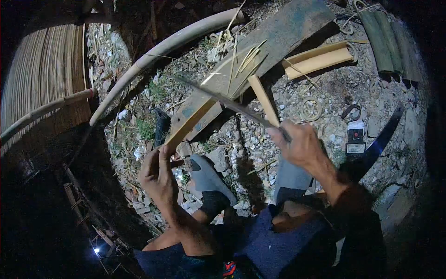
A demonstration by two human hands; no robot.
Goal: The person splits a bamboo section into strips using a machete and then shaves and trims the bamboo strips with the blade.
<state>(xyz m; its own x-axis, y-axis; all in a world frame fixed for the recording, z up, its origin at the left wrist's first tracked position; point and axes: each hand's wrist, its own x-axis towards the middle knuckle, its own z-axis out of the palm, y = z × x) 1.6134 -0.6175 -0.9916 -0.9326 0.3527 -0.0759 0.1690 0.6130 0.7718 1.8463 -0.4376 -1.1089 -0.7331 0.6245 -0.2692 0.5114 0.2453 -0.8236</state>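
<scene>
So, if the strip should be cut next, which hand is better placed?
The right hand, I think: it grips the knife, whose blade appears across the strip, while the left hand holds the strip's near end.

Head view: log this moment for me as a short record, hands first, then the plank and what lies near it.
Left hand: pinching the near end of a bamboo strip
Right hand: gripping a long blade
Blade and strip: the blade crosses the strip's far end in this view; contact cannot be told for certain
Plank: thin slivers lying on it
Right of plank: curved bamboo piece on stony ground
Light: bright in the middle, dark toward the edges
</scene>
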